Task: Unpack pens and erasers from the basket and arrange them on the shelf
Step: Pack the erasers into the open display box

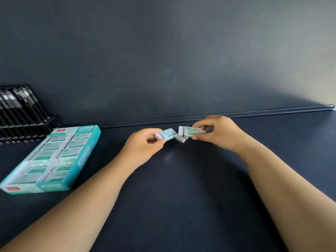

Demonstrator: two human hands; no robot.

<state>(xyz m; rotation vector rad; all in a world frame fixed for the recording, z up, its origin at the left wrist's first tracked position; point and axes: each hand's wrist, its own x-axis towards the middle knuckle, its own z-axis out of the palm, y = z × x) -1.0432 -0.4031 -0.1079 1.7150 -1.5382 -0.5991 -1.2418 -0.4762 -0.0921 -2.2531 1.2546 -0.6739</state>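
Note:
My left hand point(145, 145) pinches a white eraser with a teal sleeve point(166, 134) just above the dark shelf point(181, 188). My right hand point(218, 132) pinches a second teal-sleeved eraser point(191, 131) close beside it. Another white eraser point(181, 139) lies on the shelf under and between the two held ones. A teal display box point(82, 157) with several wrapped erasers sits on the shelf at the left.
A black wire rack point(23, 113) with dark pens stands at the far left against the dark back wall point(163, 60). A thin rail point(254, 113) runs along the shelf's rear edge.

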